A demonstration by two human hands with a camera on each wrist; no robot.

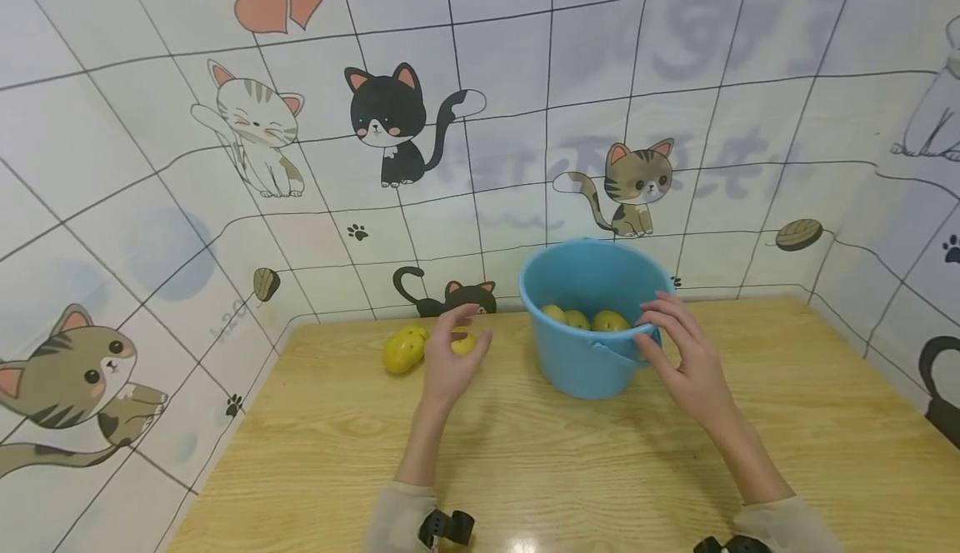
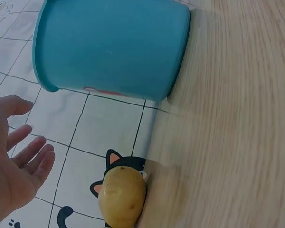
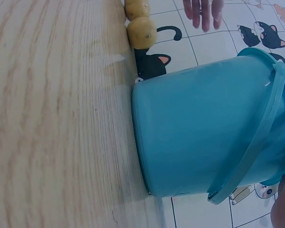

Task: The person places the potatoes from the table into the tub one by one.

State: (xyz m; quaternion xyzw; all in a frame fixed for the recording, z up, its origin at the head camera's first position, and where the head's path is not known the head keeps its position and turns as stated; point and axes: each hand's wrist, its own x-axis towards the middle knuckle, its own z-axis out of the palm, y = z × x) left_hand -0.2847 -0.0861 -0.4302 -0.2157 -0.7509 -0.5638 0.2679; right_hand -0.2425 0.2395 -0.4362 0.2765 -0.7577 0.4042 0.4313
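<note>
A light blue bucket stands on the wooden table near the back wall, its handle folded down. Several potatoes show inside it. My right hand holds the bucket's right rim, thumb on the near side and fingers over the edge. To the left of the bucket, my left hand hovers with spread, loosely bent fingers and nothing in them. Behind it a potato lies on the table, partly hidden in the head view and plain as a potato in the left wrist view. Further left sits more potato.
The wooden tabletop runs back to a wall covered with cat drawings and grid lines. Side walls rise at the left and right. The bucket's handle hangs along its near side.
</note>
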